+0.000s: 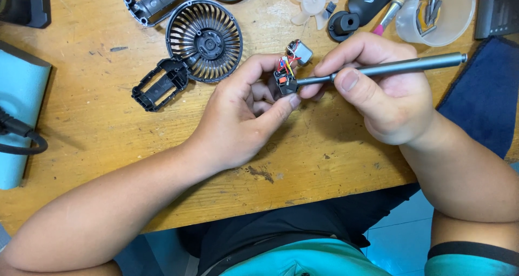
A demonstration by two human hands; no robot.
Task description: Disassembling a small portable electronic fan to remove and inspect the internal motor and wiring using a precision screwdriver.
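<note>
While my left hand pinches the small wired circuit board and my right hand grips the grey screwdriver, a slipping tip could snap those thin wires.

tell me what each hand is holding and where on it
Left hand pinches the small black wired module by its sides between thumb and fingers. Right hand grips the grey screwdriver along its shaft, near the tip end.

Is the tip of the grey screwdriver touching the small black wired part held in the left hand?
Touching. The head view shows the grey screwdriver, held by the right hand, meeting the black wired part pinched in the left hand.
</note>
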